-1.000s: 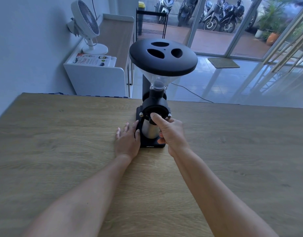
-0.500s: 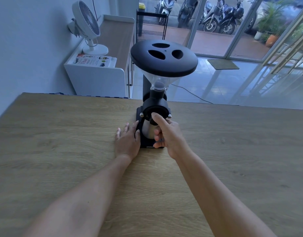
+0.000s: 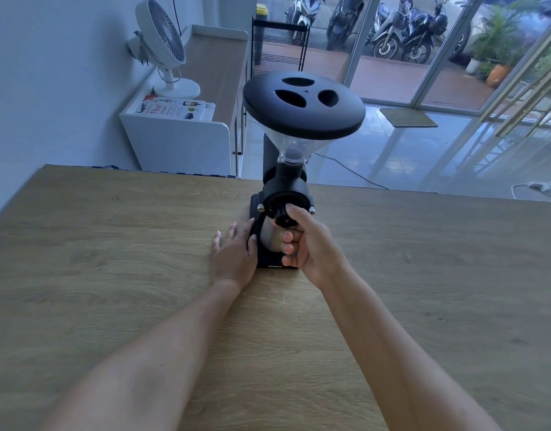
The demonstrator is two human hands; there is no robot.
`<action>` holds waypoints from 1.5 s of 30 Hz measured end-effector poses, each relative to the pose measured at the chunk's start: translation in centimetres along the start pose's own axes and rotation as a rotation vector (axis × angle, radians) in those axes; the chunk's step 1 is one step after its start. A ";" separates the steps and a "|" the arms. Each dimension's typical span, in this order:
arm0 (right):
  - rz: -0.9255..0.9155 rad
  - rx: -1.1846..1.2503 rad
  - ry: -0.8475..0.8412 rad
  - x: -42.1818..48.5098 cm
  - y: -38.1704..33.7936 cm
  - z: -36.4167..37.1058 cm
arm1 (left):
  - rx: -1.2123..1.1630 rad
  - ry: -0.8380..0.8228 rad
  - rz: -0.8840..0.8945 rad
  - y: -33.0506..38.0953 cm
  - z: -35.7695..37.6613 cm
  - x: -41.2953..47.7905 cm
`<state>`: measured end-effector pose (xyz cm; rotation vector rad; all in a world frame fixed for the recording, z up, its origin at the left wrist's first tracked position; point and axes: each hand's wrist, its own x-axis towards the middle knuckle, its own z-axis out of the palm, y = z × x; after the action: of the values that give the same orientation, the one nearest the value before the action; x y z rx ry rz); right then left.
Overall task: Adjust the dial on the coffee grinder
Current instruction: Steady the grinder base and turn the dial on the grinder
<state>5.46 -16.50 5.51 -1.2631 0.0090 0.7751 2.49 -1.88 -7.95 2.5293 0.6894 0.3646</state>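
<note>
Wooden and broad, the table (image 3: 112, 275) is filling most of the view, running from the near edge to the far edge where the tiled floor (image 3: 392, 150) is showing beyond. Sitting near the middle of the far part of the table, the coffee grinder (image 3: 283, 194) is standing upright, its long axis vertical and its front facing the near side, toward the person. Its wide black lid (image 3: 303, 102) with three openings is capping a clear funnel-shaped hopper (image 3: 294, 147); whether anything is lying in the hopper I cannot tell. Low on the front, a metal cup (image 3: 268, 236) is resting on the black base (image 3: 272, 259), its contents hidden from here.

Reaching in from the near right, the right hand (image 3: 311, 244) is pinching the black dial (image 3: 283, 214) on the grinder's front, thumb on top and the other fingers curled below, partly covering the cup. Lying flat and open on the table, the left hand (image 3: 234, 256) is pressing against the left side of the base.

At the far left, a white cabinet (image 3: 178, 141) is carrying a white fan (image 3: 162, 48) and a book (image 3: 174, 108). Behind the glass doors, motorbikes (image 3: 408, 29) are standing well apart from the table.
</note>
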 end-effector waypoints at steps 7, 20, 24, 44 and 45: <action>0.005 0.003 0.024 0.0 -0.2 0.1 | 0.005 0.004 0.007 -0.1 0.1 0.2; -0.028 -0.017 0.057 -0.3 -0.2 0.3 | -0.004 0.005 0.008 0.0 -0.1 0.0; -0.029 -0.015 0.057 -0.2 -0.2 0.2 | 0.012 0.001 0.006 0.1 -0.1 0.0; -0.039 -0.034 0.087 -0.1 0.0 0.3 | -0.013 0.010 0.005 0.0 0.0 0.0; -0.034 -0.030 0.067 -0.1 0.0 0.2 | -0.018 0.014 0.008 0.0 0.1 0.0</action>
<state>5.26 -16.35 5.61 -1.3145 0.0300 0.7056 2.53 -1.88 -8.07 2.5151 0.6782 0.3895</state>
